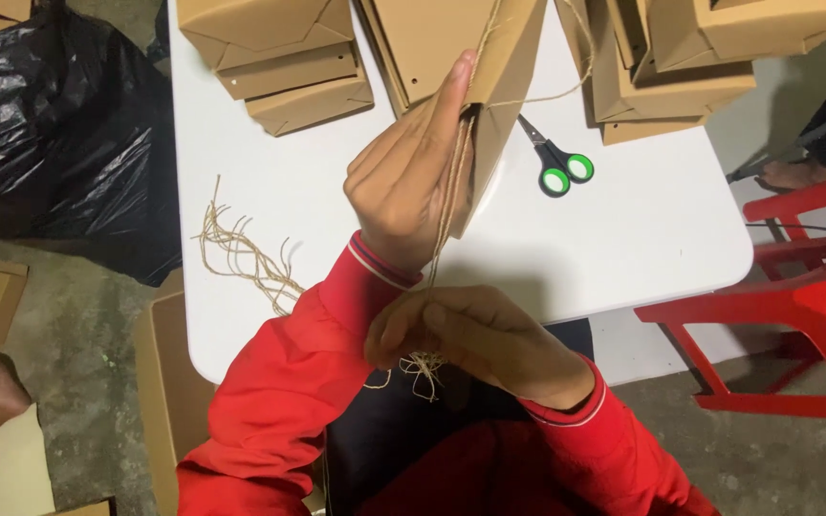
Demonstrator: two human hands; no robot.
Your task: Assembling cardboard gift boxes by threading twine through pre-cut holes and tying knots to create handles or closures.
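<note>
Behind both hands (413, 182), twine (446, 205) partly hidden, bag (489, 57) cut off.

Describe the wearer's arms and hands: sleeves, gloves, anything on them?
Both hands are bare: left hand, right hand. No gloves, rings or watch show. Both arms wear long red sleeves with ribbed cuffs; each cuff carries thin pale stripes at the wrist.

Green-handled scissors (556, 158) on white table (652, 229); red stool (795, 306), black bag (59, 134)
</note>
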